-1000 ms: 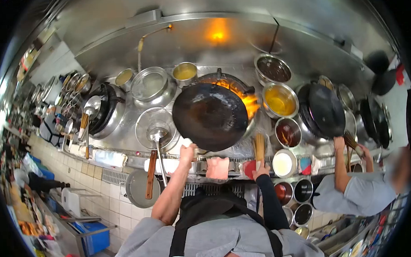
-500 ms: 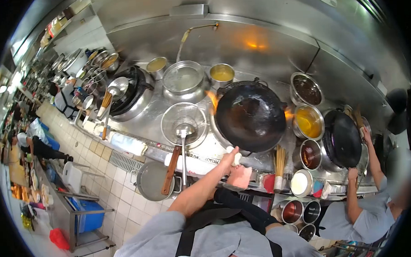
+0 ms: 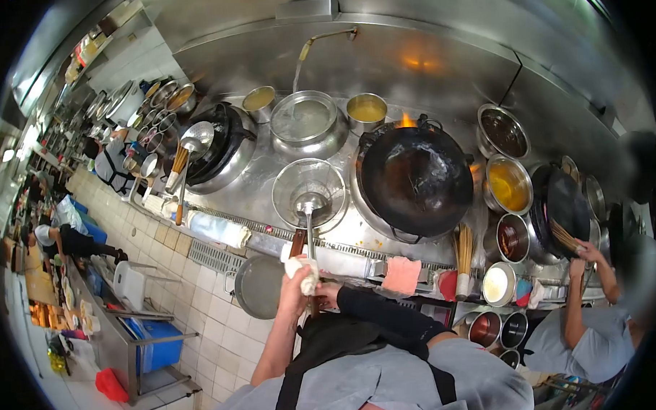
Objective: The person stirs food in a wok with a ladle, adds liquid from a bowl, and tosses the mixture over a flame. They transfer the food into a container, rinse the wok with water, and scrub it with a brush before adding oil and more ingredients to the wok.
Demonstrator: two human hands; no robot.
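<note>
My left hand [image 3: 293,291] is closed on a bunched white cloth [image 3: 303,272], above the lower part of the ladle and strainer handles. Beside it, my right hand [image 3: 328,294], in a black sleeve, curls its fingers at the lower end of the ladle's handle; they are partly hidden. The ladle [image 3: 312,200] rests with its bowl in a round wire strainer [image 3: 284,183]. The strainer's wooden handle runs beneath the cloth. Neither hand touches the large black wok [image 3: 416,182], which sits on the burner, dark and shiny inside, with flame behind it.
A water pot [image 3: 303,119] stands under a running tap [image 3: 304,50]. Pots of yellow liquid and dark sauces flank the wok. A pink cloth [image 3: 401,276] and a bamboo brush [image 3: 463,254] lie along the front ledge. Another person works at a second wok [image 3: 566,210] on the right.
My left hand has left the wok's near rim with the white cloth and moved left to the ladle and strainer handles. My right hand has come into view. Flame now shows behind the wok.
</note>
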